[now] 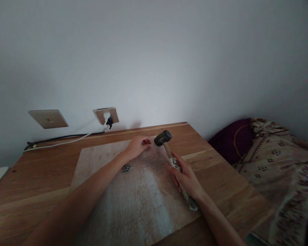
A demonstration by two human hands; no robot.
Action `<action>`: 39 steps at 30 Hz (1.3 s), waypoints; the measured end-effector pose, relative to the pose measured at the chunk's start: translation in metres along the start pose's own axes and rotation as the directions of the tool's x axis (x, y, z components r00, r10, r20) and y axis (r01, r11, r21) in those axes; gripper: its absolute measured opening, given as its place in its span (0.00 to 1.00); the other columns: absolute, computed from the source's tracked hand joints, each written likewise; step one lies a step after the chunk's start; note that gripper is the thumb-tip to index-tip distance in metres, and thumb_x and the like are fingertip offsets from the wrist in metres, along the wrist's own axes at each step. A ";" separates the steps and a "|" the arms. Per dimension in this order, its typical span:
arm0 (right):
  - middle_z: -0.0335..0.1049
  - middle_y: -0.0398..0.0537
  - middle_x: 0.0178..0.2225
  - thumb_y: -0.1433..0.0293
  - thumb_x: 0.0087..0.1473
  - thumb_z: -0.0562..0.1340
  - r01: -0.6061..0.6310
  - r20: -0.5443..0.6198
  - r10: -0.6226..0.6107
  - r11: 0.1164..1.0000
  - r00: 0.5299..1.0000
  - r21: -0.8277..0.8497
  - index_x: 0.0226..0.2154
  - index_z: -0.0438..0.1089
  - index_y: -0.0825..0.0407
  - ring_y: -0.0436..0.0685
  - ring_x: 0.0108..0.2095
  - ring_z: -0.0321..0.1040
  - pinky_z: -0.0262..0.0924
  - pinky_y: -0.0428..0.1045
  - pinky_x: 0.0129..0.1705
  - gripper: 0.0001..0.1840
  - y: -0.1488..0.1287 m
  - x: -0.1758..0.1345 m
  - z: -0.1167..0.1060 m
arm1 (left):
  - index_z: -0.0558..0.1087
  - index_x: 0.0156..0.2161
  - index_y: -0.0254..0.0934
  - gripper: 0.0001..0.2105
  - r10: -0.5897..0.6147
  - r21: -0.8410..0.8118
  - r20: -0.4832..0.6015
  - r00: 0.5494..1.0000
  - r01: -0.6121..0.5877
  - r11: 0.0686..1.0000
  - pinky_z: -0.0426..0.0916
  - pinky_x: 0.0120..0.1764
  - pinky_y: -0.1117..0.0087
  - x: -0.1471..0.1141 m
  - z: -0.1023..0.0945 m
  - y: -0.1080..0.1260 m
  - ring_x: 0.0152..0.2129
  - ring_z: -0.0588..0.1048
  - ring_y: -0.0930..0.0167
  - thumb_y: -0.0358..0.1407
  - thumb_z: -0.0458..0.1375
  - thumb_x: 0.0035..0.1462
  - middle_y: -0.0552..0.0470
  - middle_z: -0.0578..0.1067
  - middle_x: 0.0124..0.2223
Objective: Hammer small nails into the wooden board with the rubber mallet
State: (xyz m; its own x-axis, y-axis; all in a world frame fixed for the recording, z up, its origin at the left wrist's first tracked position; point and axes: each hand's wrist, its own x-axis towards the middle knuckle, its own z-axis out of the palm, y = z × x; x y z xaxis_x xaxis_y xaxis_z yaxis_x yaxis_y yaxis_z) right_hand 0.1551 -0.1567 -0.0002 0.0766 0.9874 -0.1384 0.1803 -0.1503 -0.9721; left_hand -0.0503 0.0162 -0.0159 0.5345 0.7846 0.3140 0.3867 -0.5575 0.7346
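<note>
My right hand (pixel 184 173) is wrapped around the handle of a hammer (pixel 163 137). Its dark head is raised just to the right of my left fingertips, and pale patterned wrapping covers the grip. Close to the far edge of a thin wooden board (pixel 128 201), my left hand (pixel 138 146) is pinched, thumb against fingers. Whatever lies between those fingertips is too small to make out. A small pile of metal nails or screws (pixel 127 168) rests on the board beside my left forearm.
The board lies on a wooden table (pixel 215 171) pushed against a white wall. At the back left, cables (pixel 66 141) run to a socket (pixel 106 116) with plugs, beside a switch plate (pixel 48 118). Patterned bedding (pixel 269 167) and a purple cushion (pixel 231 140) are at the right.
</note>
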 end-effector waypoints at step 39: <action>0.73 0.44 0.23 0.58 0.65 0.59 0.202 0.049 -0.199 0.891 0.979 -0.407 0.67 0.66 0.52 0.59 0.24 0.73 0.66 0.49 0.26 0.31 -0.021 -0.011 0.000 | 0.71 0.25 0.39 0.03 -0.220 0.422 0.443 0.869 0.014 0.907 0.58 0.27 0.69 -0.073 -0.105 0.032 0.24 0.69 0.70 0.30 0.61 0.45 0.52 0.73 0.32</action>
State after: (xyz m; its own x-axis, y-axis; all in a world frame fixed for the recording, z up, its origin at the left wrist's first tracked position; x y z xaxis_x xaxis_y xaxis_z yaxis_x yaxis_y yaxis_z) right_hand 0.1508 -0.1646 0.0221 -0.0093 0.9988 0.0489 0.5751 0.0453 -0.8168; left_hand -0.1561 -0.0307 0.0480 0.7125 0.6844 -0.1547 0.6752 -0.6086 0.4168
